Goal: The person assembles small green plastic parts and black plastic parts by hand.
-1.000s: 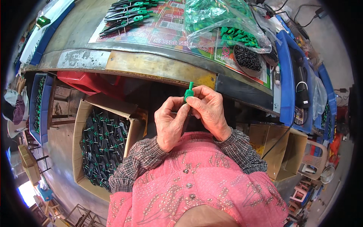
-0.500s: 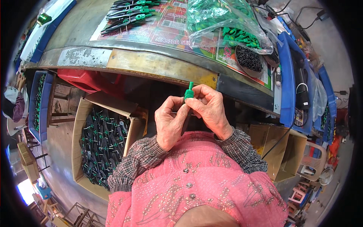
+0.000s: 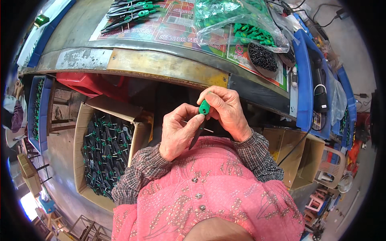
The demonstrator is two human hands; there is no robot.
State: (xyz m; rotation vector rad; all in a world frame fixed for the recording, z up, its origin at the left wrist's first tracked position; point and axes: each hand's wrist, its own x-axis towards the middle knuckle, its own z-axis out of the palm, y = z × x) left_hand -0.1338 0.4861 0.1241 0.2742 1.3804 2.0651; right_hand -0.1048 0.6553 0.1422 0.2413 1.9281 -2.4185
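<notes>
Change: green head (image 3: 204, 106) has rolled over, its round face with holes now toward the camera; threaded stem stood clear above the fingers half a second ago, now mostly hidden by the right hand (image 3: 228, 113)
Meaning: reads as a reorientation, with handling moved to the stem end; piece not released, so work on it looks unfinished
Left hand (image 3: 177, 130): thumb and fingers pinching just below the head, where black blade (image 3: 196, 138) begins
Right hand: fingers curled around the stem side, gripping; exact contact hidden
Piece: green head plus blade, between both hands in front of the pink shirt (image 3: 217, 172), blade tip down and slightly left; thin white pin (image 3: 208, 130) sticks out beside it
Tabletop (image 3: 86, 34): worn grey, metal-edged, printed sheet (image 3: 175, 24) on it; black-and-green pieces (image 3: 132, 15) stacked at far left, clear bag (image 3: 221, 22) of green parts, dish of small black bits (image 3: 263, 57) at right
Left carton (image 3: 79, 160): packed with similar black-and-green pieces with white pins
Room: blue crate (image 3: 304, 76) at table's right, red plastic item (image 3: 86, 83) underneath, another person's purple sleeve (image 3: 17, 116) at far left
</notes>
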